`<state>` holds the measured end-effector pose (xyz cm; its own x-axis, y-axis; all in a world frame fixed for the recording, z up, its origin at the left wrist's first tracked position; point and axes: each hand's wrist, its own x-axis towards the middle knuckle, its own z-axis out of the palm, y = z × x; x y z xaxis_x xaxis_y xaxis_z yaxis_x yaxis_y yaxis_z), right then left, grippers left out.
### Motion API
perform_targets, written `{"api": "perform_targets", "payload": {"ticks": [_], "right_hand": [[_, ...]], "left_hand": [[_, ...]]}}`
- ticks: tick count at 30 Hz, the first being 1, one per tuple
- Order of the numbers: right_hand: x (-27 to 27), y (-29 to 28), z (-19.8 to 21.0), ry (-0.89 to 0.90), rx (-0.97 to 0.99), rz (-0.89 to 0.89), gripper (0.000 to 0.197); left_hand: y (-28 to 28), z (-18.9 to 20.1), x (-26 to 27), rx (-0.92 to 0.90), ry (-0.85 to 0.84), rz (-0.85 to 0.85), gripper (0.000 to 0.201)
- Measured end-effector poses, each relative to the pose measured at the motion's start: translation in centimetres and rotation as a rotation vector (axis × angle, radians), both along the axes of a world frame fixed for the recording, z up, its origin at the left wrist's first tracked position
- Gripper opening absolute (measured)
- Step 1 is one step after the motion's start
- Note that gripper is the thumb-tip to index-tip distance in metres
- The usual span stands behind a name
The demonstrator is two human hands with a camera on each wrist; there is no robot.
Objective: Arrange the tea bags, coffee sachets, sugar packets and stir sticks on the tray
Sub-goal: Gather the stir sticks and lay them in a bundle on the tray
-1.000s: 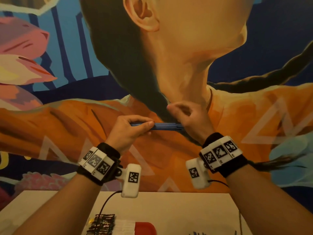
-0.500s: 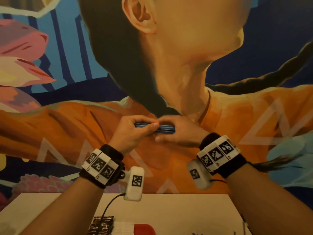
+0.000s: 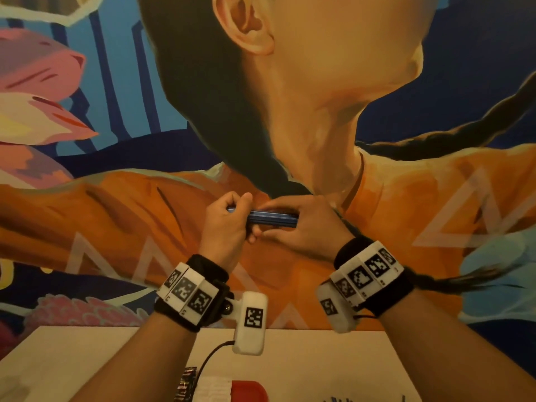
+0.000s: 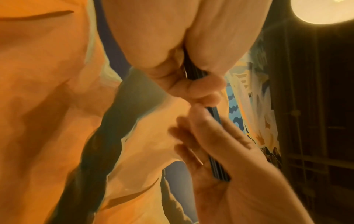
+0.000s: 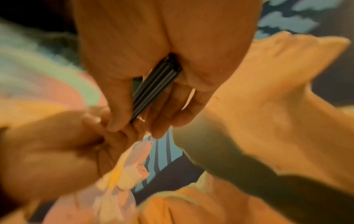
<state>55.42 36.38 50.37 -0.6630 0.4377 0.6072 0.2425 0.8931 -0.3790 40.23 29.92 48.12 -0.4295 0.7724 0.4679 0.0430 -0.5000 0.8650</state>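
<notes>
A bundle of blue stir sticks [image 3: 274, 219] is held level in the air in front of a painted wall. My left hand [image 3: 232, 217] grips its left end, fingers curled over the top. My right hand [image 3: 275, 233] holds the right part, thumb underneath and fingers behind. In the left wrist view the stir sticks [image 4: 218, 166] run from my left hand [image 4: 184, 84] down across my right hand's fingers [image 4: 191, 151]. The right wrist view shows the stir sticks [image 5: 155, 84] between the thumb and fingers of my right hand [image 5: 134, 119]. No tray is in view.
A white table [image 3: 87, 358] lies below my forearms. At its near edge sit a dark stack of sachets [image 3: 185, 387], white packets [image 3: 214, 390] and a red object [image 3: 249, 391]. More blue stick tips [image 3: 336, 399] show at the bottom edge. A mural wall stands close behind.
My right hand went from pinching the bundle's right end to closing along it, up against my left hand. Less of the sticks shows between the hands.
</notes>
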Motion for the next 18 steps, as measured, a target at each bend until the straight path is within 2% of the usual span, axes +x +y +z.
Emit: {"api": "perform_targets", "payload": {"ticks": [2, 4, 5, 6, 8, 11, 13, 15, 16, 18], "right_hand": [[0.1, 0.1, -0.6, 0.209, -0.148, 0.137, 0.039], [-0.5, -0.2, -1.0, 0.490, -0.375, 0.206, 0.034], [-0.8, -0.4, -1.1, 0.604, -0.491, 0.214, 0.037], [-1.1, -0.6, -1.2, 0.677, -0.582, 0.213, 0.041], [-1.5, -0.8, -1.4, 0.697, -0.652, 0.205, 0.039], [-1.1, -0.3, -1.3, 0.522, -0.629, 0.241, 0.027], [-0.3, 0.5, -1.3, 0.248, -0.530, 0.206, 0.052], [0.0, 0.8, -1.0, -0.098, -0.347, 0.036, 0.069], [0.0, 0.8, -0.9, -0.257, -0.265, -0.063, 0.062], [-0.4, 0.8, -0.8, -0.435, -0.212, -0.213, 0.030]], "left_hand": [[0.0, -0.1, 0.2, 0.036, 0.009, 0.017, 0.024], [0.1, -0.1, 0.7, 0.057, 0.009, 0.013, 0.026], [0.2, -0.1, 1.0, 0.061, -0.001, -0.003, 0.027], [0.3, -0.2, 1.3, 0.059, -0.020, -0.026, 0.027], [0.4, -0.5, 1.4, 0.045, -0.044, -0.066, 0.028], [0.3, -0.9, 0.8, 0.034, -0.004, -0.066, 0.026], [0.2, -1.1, 0.1, 0.048, 0.047, -0.032, 0.026], [0.3, -1.2, -0.5, 0.070, 0.144, 0.030, 0.025], [0.4, -1.3, -0.7, 0.079, 0.201, 0.063, 0.025], [0.8, -1.4, -1.1, 0.091, 0.314, 0.121, 0.026]]}}
